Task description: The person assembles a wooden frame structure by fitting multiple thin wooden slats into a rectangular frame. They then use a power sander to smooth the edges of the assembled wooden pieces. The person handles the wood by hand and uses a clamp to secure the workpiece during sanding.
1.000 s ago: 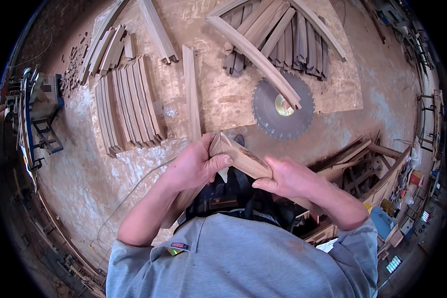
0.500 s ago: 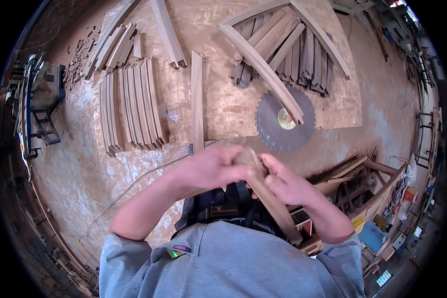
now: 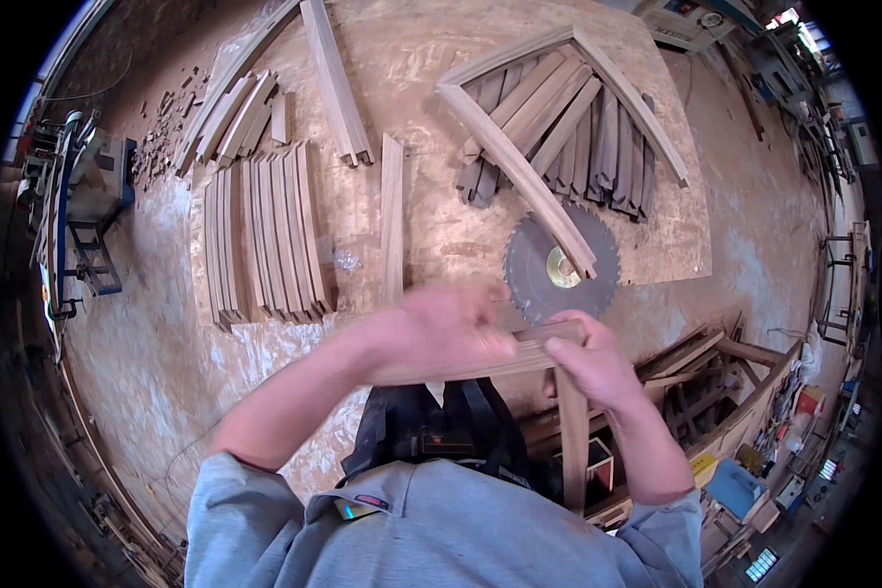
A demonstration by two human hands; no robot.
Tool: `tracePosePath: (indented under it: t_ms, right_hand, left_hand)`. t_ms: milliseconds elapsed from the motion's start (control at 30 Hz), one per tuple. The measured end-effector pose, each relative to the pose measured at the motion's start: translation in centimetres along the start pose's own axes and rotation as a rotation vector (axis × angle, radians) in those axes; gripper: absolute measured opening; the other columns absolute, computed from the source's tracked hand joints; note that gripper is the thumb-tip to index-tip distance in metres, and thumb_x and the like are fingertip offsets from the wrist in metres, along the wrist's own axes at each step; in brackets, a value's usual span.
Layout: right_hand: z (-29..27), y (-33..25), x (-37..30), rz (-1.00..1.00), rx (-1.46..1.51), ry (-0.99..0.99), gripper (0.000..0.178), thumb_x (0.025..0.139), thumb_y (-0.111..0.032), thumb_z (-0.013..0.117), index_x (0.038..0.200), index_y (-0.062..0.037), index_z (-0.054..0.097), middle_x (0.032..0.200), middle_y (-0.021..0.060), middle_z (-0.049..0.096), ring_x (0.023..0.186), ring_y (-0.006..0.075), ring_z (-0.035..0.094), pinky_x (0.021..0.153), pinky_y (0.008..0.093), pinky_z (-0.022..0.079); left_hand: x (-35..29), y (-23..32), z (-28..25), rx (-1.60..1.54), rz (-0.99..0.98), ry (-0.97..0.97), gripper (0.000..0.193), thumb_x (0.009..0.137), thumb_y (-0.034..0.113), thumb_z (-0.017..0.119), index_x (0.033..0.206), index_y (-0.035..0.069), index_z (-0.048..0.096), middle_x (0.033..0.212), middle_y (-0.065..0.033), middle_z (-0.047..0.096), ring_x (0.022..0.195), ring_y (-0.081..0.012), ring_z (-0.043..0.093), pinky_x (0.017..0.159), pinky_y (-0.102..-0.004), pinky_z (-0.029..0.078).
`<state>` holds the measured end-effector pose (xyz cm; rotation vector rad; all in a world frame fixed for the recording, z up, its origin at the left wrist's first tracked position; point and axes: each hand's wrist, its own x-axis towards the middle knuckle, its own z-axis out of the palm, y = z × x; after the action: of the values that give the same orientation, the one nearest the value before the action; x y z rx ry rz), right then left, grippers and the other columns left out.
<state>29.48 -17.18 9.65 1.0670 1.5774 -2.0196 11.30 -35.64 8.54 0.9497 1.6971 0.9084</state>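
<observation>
My right hand point(image 3: 598, 365) is closed round the corner where two wooden strips meet, its thumb pressed on top. One wooden strip point(image 3: 431, 372) runs left from that corner, beneath my left wrist. The other strip point(image 3: 574, 446) points down toward my body. My left hand point(image 3: 446, 328) is blurred over the first strip, its thumb stretched along the wood and its fingers lifted and spread. Just beyond my hands, a toothed circular saw blade point(image 3: 529, 279) lies flat, overlapped by the end of a joined wooden frame point(image 3: 519, 162).
On the worktop board point(image 3: 441, 216) are a row of curved wooden strips point(image 3: 265, 235), a single upright strip point(image 3: 392, 220) and a heap of dark strips point(image 3: 608, 157). A wooden bin of offcuts point(image 3: 755, 392) stands at right. Machines point(image 3: 93, 186) line the left side.
The jointed strips have turned, so one arm now extends left under my left wrist. My left hand has loosened from the corner; my right hand has shifted right and stays closed on it.
</observation>
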Motion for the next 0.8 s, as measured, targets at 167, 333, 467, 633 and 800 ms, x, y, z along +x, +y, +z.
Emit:
tracePosePath:
  t_ms: [167, 333, 467, 633, 800]
  right_hand:
    - [-6.9, 1.9, -2.5, -0.241, 0.278, 0.247, 0.037, 0.089, -0.014, 0.068, 0.119, -0.0012, 0.051, 0.09, 0.0127, 0.063, 0.064, 0.0221, 0.065, 0.048, 0.0361, 0.057]
    - [-13.9, 2.9, -6.1, -0.452, 0.382, 0.365, 0.036, 0.093, -0.028, 0.069, 0.115, -0.0066, 0.052, 0.089, 0.0139, 0.064, 0.052, 0.0256, 0.062, 0.04, 0.035, 0.054]
    - [-15.8, 2.9, -6.8, -0.478, 0.455, 0.505, 0.035, 0.097, -0.037, 0.061, 0.115, -0.0078, 0.052, 0.085, 0.0145, 0.063, 0.044, 0.0258, 0.058, 0.038, 0.0359, 0.051]
    - [-17.0, 2.2, -5.8, -0.413, 0.546, 0.623, 0.037, 0.099, -0.043, 0.057, 0.111, -0.0087, 0.053, 0.073, 0.0141, 0.061, 0.041, 0.0247, 0.054, 0.037, 0.0367, 0.049]
    - [-16.5, 1.2, -3.2, -0.393, 0.575, 0.513, 0.037, 0.097, -0.046, 0.058, 0.106, -0.0101, 0.056, 0.07, 0.013, 0.061, 0.041, 0.0242, 0.055, 0.036, 0.0361, 0.047]
  left_hand:
    - [3.3, -9.0, -7.2, 0.312, -0.408, 0.5, 0.068, 0.091, 0.04, 0.067, 0.134, -0.009, 0.05, 0.098, -0.0188, 0.07, 0.088, -0.0343, 0.07, 0.081, -0.0423, 0.055]
    - [7.7, -15.4, -5.5, 0.55, -0.564, 0.635, 0.067, 0.089, 0.047, 0.066, 0.124, -0.009, 0.054, 0.112, -0.0304, 0.064, 0.1, -0.043, 0.066, 0.088, -0.0492, 0.052]
    - [9.4, -17.0, -5.1, 0.465, -0.505, 0.74, 0.055, 0.088, 0.04, 0.066, 0.113, -0.007, 0.054, 0.112, -0.0316, 0.063, 0.103, -0.0451, 0.064, 0.089, -0.0508, 0.051]
    - [5.8, -12.1, -3.2, 0.187, -0.257, 0.792, 0.046, 0.086, 0.026, 0.065, 0.114, -0.008, 0.051, 0.1, -0.0287, 0.067, 0.094, -0.0413, 0.068, 0.08, -0.0475, 0.053]
    - [0.7, -8.0, -0.4, -0.048, -0.104, 0.739, 0.049, 0.082, 0.023, 0.067, 0.12, -0.005, 0.05, 0.086, -0.0205, 0.068, 0.077, -0.0291, 0.069, 0.072, -0.0406, 0.054]
